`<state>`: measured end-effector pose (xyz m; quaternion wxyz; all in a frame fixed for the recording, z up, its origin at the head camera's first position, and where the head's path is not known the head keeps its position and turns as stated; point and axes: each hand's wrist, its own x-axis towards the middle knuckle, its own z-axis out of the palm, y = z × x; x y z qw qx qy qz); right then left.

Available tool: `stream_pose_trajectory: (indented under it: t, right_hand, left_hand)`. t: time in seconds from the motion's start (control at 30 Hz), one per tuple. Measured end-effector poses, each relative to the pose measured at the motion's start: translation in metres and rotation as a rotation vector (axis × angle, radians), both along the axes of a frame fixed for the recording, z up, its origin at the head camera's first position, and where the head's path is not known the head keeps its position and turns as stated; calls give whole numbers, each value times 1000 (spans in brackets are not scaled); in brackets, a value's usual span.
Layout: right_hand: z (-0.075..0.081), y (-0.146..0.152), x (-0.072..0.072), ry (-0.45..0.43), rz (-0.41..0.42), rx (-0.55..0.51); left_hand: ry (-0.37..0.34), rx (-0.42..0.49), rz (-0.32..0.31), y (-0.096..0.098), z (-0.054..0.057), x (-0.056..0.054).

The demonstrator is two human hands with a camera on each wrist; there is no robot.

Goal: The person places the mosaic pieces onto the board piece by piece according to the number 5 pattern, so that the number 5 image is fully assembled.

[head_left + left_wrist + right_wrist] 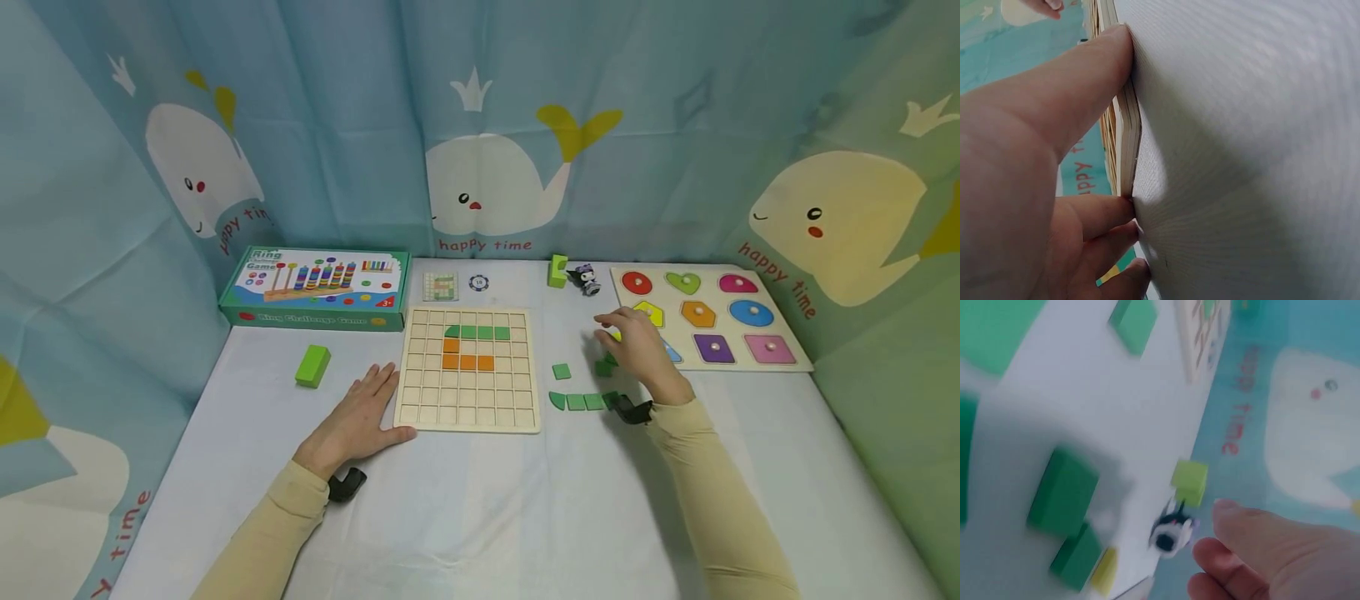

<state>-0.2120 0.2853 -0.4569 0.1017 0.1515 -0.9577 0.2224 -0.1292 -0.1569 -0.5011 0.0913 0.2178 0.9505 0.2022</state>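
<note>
Right hand (642,350) relaxed, nothing seen in fingers, near green tiles (562,372) at three-to-four o'clock of board (469,400). Left hand (363,415), fingers loosely straight, touches board's eight-o'clock corner. Likely light, stiff, smooth tiles: best pinched by opposite edges.

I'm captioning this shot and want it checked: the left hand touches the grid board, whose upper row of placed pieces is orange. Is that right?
Not quite: the upper row of placed pieces is green, as the head view shows. The left hand does touch the grid board.
</note>
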Motion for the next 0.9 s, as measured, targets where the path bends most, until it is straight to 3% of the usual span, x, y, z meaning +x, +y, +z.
stream_pose_trajectory:
  t: [0.37, 0.57, 0.9]
  right_hand:
    - [-7, 29, -12, -186, -102, 52]
    - [-16, 35, -21, -199, -84, 105]
    - [-21, 30, -19, -206, -126, 152]
  left_hand:
    - [3, 7, -1, 1, 3, 1]
    - [-7, 10, 3, 1, 5, 2]
    - [-17, 3, 4, 1, 4, 2]
